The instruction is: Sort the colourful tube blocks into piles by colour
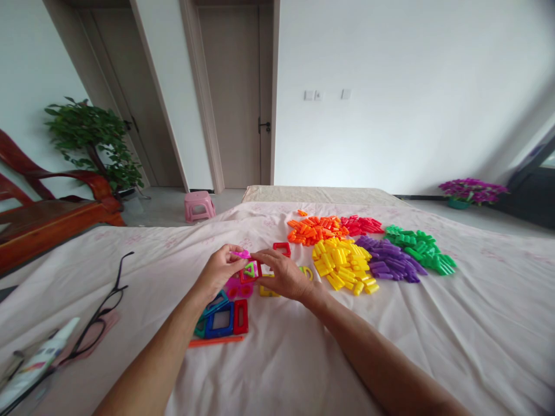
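Observation:
My left hand (217, 273) is closed in a pinch on a small pink plastic piece (241, 253). Close beside it, my right hand (288, 276) has its fingers and thumb around the right side of a red square tile (243, 278), with a small green triangle (250, 269) showing inside the frame. Below the tile lies a pink piece with round shapes (234, 290). A yellow tile (269, 293) is partly covered by my right hand, and a red frame tile (282, 248) lies just beyond it. Blue (219, 322) and red (240, 316) tiles lie near my left forearm.
To the right are piles of orange (316, 230), red (361, 225), yellow (342, 263), purple (392, 259) and green (420, 248) plastic pieces. Black glasses (102, 315) and a white tube (43, 361) lie at left. A wrinkled pale cloth (347, 358) covers the surface.

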A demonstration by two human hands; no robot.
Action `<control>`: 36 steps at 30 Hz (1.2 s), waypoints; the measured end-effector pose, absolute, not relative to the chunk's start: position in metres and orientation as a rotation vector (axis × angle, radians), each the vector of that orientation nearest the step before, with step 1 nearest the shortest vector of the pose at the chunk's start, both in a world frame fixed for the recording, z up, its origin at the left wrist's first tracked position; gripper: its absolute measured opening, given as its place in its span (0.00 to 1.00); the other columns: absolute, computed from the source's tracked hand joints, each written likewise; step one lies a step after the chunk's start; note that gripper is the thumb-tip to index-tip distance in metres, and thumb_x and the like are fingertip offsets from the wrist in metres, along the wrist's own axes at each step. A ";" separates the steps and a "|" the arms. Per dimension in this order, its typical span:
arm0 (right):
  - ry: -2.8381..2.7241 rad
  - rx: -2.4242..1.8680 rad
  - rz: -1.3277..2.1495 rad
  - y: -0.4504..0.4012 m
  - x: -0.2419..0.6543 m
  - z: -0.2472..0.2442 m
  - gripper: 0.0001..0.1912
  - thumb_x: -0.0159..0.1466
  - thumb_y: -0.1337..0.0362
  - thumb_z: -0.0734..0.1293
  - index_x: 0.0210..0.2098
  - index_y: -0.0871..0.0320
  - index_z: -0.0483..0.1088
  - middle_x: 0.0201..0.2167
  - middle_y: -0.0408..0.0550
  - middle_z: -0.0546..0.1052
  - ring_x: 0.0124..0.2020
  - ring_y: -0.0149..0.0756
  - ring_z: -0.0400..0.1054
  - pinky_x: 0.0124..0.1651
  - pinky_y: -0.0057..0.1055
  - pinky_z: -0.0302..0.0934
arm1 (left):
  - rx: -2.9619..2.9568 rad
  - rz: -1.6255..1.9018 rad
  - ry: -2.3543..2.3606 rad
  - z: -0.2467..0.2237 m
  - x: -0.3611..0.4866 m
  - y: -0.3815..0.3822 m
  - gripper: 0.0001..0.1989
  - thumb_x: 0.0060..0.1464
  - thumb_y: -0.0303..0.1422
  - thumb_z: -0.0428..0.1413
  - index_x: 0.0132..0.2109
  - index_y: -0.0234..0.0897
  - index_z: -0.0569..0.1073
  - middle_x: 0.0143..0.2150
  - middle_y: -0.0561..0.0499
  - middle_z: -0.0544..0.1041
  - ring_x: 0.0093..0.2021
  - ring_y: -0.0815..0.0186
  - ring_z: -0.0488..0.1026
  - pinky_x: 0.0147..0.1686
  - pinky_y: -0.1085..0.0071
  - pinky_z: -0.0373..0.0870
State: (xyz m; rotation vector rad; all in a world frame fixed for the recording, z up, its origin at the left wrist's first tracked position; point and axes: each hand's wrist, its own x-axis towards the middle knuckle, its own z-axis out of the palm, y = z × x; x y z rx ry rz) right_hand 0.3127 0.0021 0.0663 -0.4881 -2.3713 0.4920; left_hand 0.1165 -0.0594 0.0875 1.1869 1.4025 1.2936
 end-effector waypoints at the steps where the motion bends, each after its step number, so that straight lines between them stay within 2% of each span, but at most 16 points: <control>1: -2.380 -0.488 0.480 0.002 0.313 0.066 0.31 0.60 0.63 0.72 0.61 0.53 0.65 0.54 0.54 0.73 0.52 0.41 0.69 0.51 0.36 0.66 | 1.170 1.297 1.394 0.085 0.117 -0.059 0.24 0.42 0.41 0.66 0.44 0.35 0.68 0.33 0.51 0.77 0.29 0.66 0.74 0.31 0.71 0.67; 5: -2.388 -0.568 0.432 0.017 0.320 0.060 0.29 0.60 0.61 0.72 0.60 0.56 0.66 0.52 0.55 0.74 0.42 0.37 0.72 0.47 0.33 0.67 | 1.207 1.297 1.396 0.075 0.111 -0.054 0.27 0.46 0.47 0.63 0.47 0.35 0.69 0.38 0.46 0.78 0.36 0.61 0.76 0.35 0.68 0.69; 8: -2.275 -0.819 0.395 0.039 0.333 0.056 0.28 0.60 0.59 0.72 0.59 0.58 0.67 0.50 0.55 0.76 0.40 0.37 0.73 0.46 0.33 0.67 | 1.357 1.219 1.461 0.069 0.102 -0.049 0.27 0.46 0.48 0.63 0.48 0.34 0.72 0.43 0.43 0.78 0.41 0.59 0.76 0.41 0.65 0.69; 11: -2.187 -1.055 0.383 0.062 0.348 0.052 0.28 0.61 0.57 0.71 0.58 0.58 0.68 0.45 0.53 0.78 0.39 0.39 0.74 0.45 0.34 0.67 | 1.471 1.111 1.531 0.066 0.094 -0.046 0.24 0.45 0.46 0.63 0.44 0.33 0.75 0.42 0.43 0.79 0.41 0.58 0.75 0.44 0.63 0.69; 14: -2.212 -1.161 0.361 0.077 0.359 0.046 0.27 0.63 0.56 0.69 0.59 0.58 0.67 0.46 0.53 0.78 0.38 0.39 0.74 0.44 0.33 0.66 | 1.506 1.055 1.541 0.066 0.088 -0.045 0.21 0.46 0.44 0.62 0.42 0.33 0.75 0.41 0.43 0.79 0.40 0.58 0.75 0.45 0.62 0.69; 17: -2.263 -1.218 0.331 0.086 0.363 0.040 0.27 0.63 0.57 0.68 0.60 0.56 0.67 0.49 0.53 0.77 0.41 0.39 0.74 0.46 0.33 0.66 | 1.510 1.040 1.524 0.073 0.082 -0.047 0.22 0.45 0.45 0.62 0.43 0.32 0.75 0.41 0.42 0.79 0.42 0.57 0.75 0.46 0.62 0.69; 22: -2.341 -1.223 0.333 0.092 0.363 0.031 0.25 0.63 0.60 0.67 0.60 0.54 0.67 0.55 0.51 0.74 0.51 0.42 0.71 0.54 0.36 0.63 | 1.401 1.035 1.620 0.094 0.062 -0.056 0.29 0.42 0.50 0.63 0.46 0.33 0.75 0.42 0.43 0.79 0.45 0.54 0.75 0.45 0.61 0.69; 26: -2.362 -1.193 0.311 0.091 0.364 0.031 0.30 0.61 0.57 0.69 0.61 0.53 0.65 0.59 0.52 0.71 0.57 0.46 0.67 0.58 0.41 0.61 | 1.338 1.025 1.667 0.103 0.041 -0.062 0.31 0.40 0.52 0.63 0.47 0.35 0.75 0.43 0.43 0.79 0.48 0.53 0.76 0.45 0.61 0.69; 31: -2.407 -1.062 0.311 0.089 0.361 0.030 0.32 0.59 0.61 0.71 0.62 0.52 0.64 0.60 0.52 0.69 0.58 0.46 0.66 0.59 0.41 0.61 | 1.267 1.047 1.670 0.104 0.019 -0.066 0.33 0.40 0.53 0.63 0.49 0.36 0.74 0.46 0.41 0.80 0.51 0.51 0.75 0.48 0.60 0.68; 36: -2.421 -0.939 0.366 0.096 0.355 0.022 0.33 0.58 0.64 0.71 0.62 0.54 0.64 0.61 0.54 0.68 0.59 0.46 0.65 0.62 0.43 0.58 | 1.223 1.024 1.686 0.096 0.007 -0.068 0.33 0.41 0.52 0.63 0.50 0.35 0.73 0.47 0.41 0.79 0.51 0.53 0.75 0.48 0.61 0.68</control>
